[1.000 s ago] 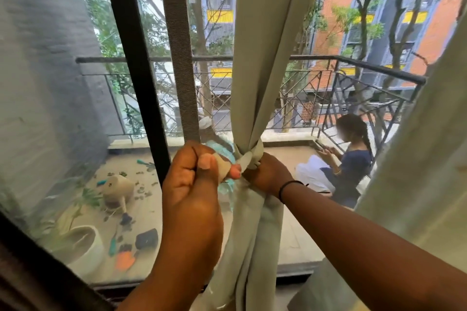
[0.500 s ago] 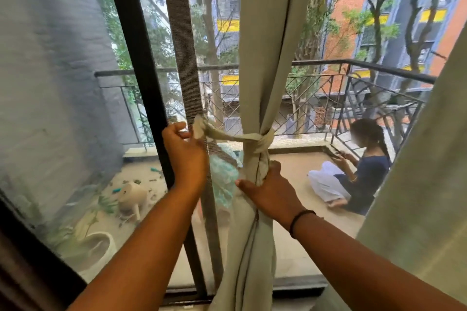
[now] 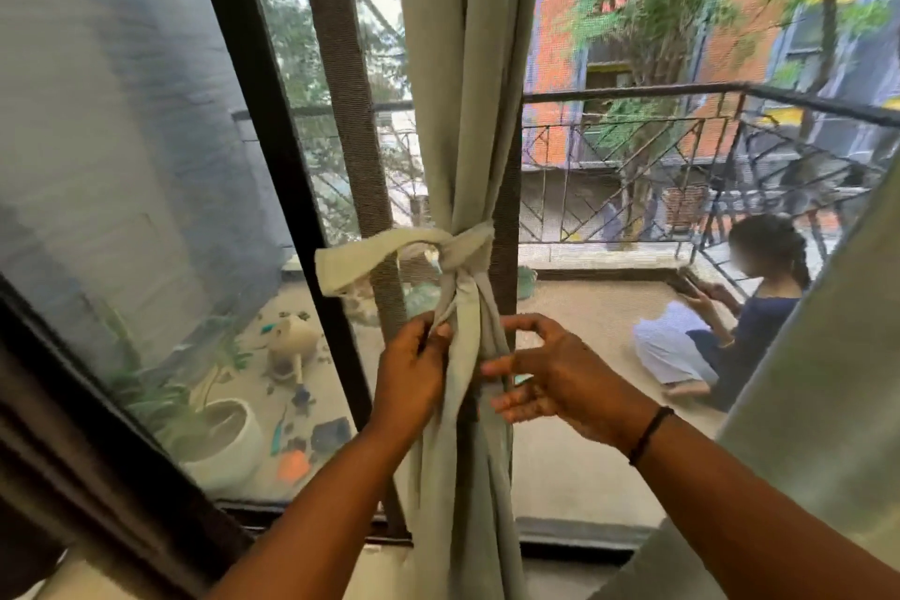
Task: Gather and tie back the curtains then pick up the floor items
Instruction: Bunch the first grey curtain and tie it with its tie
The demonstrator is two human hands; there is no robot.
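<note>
A pale green curtain (image 3: pixel 462 63) hangs gathered in the middle of the window. A matching fabric tie-back (image 3: pixel 467 245) is knotted around it, and its loose end (image 3: pixel 350 266) sticks out to the left. My left hand (image 3: pixel 414 370) pinches a fold of the curtain just below the knot. Next to it, my right hand (image 3: pixel 550 370) hovers on the curtain's right side with fingers spread, holding nothing. A second curtain (image 3: pixel 808 404) of the same colour fills the right edge.
Dark window frame posts (image 3: pixel 253 78) stand left of the curtain. Behind the glass lies a balcony with a metal railing (image 3: pixel 682 151), a white plant pot (image 3: pixel 229 434), scattered small items (image 3: pixel 297 409) on its floor, and a person sitting (image 3: pixel 730 322) at the right.
My left hand has let go of the tie's loose end and dropped to the curtain below the knot. My right hand has released the curtain and opened. The view has moved closer.
</note>
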